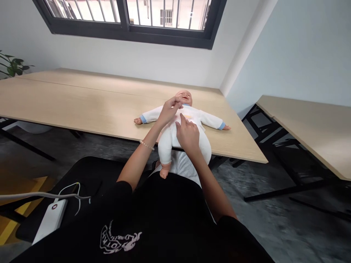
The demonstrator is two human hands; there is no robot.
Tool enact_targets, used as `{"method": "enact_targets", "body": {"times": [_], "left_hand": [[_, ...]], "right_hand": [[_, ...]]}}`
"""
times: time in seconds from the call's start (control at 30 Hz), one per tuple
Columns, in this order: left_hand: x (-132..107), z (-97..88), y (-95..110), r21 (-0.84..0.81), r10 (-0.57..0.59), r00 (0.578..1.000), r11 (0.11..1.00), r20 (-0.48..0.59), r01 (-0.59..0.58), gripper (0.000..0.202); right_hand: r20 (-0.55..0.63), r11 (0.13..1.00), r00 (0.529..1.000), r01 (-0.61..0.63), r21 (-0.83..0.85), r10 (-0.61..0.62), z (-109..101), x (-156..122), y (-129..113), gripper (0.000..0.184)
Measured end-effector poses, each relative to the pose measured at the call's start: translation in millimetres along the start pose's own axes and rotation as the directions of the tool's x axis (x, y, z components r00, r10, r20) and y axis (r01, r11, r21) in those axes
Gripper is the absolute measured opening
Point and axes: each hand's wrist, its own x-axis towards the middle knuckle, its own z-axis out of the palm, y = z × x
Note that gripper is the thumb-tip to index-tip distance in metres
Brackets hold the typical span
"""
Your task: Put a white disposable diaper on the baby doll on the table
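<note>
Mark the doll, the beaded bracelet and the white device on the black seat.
Doll (pixel 195 115): head view, on the chest of its white outfit.
Beaded bracelet (pixel 147 145): head view, middle of the visible strand.
White device (pixel 51 221): head view, middle of its upper face.

doll suit (pixel 195 116): white, blue cuffs (pixel 221 126) | table (pixel 109 104): pale wood-grain | shirt (pixel 170 219): black, white print (pixel 117 241)

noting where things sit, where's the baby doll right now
In the head view, the baby doll lies face up on the wooden table near its right end, legs over the near edge, left hand and right hand by its torso.
</note>
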Motion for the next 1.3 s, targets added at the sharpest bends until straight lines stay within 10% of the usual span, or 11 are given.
{"method": "enact_targets", "body": {"times": [0.3, 0.7, 0.93, 1.1, 1.3], "left_hand": [[-59.6, -47.4, -28.4, 0.706, -0.084, 0.993, 0.699, -0.077, 0.114, 0.012], [-75.5, -47.3, -15.8, 0.932, -0.332, 0.94, 0.311, -0.077, 0.186, 0.029], [-65.2, -66.2, -32.9, 0.783, -0.281, 0.957, 0.577, -0.077, 0.232, 0.012], [-57.7, -73.2, -43.3, 0.321, -0.288, 0.95, 0.894, -0.122, 0.313, 0.028], [-54.8, -57.4, -31.0, 0.017, -0.326, 0.915, 0.94, -0.237, 0.34, 0.027]], "right_hand": [[0.025, 0.997, 0.999, 0.05, -0.055, -0.048, -1.0, -2.0, -0.3, 0.045], [0.159, 0.997, 0.986, 0.063, -0.051, -0.054, -17.7, 1.9, 0.7, 0.043], [0.141, 0.994, 0.988, 0.074, -0.075, -0.063, -15.0, 1.2, 1.2, 0.041], [0.103, 0.994, 0.992, 0.082, -0.067, -0.075, -12.1, -0.5, 0.4, 0.04], [0.097, 0.993, 0.994, 0.066, -0.094, -0.056, -8.2, 3.4, -14.3, 0.038]]}}
